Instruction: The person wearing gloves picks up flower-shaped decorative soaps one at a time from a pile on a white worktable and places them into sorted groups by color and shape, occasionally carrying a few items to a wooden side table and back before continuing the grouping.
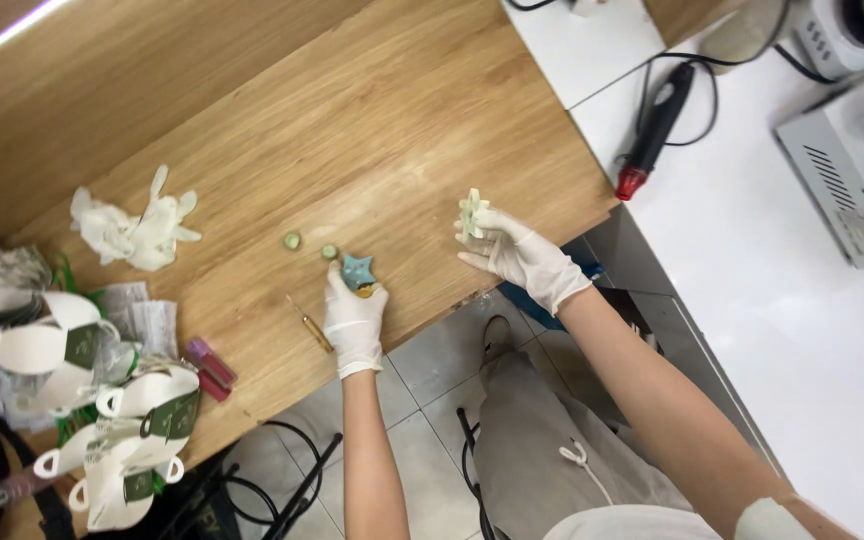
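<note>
My left hand (353, 318), in a white glove, rests on the wooden table (352, 130) near its front edge and grips a small teal star-shaped piece (358, 271) with a bit of yellow under it. My right hand (522, 258), also gloved, is raised over the table's right corner and pinches a pale green flower-shaped piece (472, 212) between thumb and fingers. Two small round green bits (293, 240) (329, 251) lie on the wood just left of the teal piece. A thin gold-tipped stick (309, 324) lies left of my left wrist.
Crumpled white gloves (132, 228) lie at the left. White cups with green labels (102, 410) and a pink tube (210, 368) crowd the lower left. A black and red heat tool (654, 128) and grey devices (847, 170) sit on the white counter at right.
</note>
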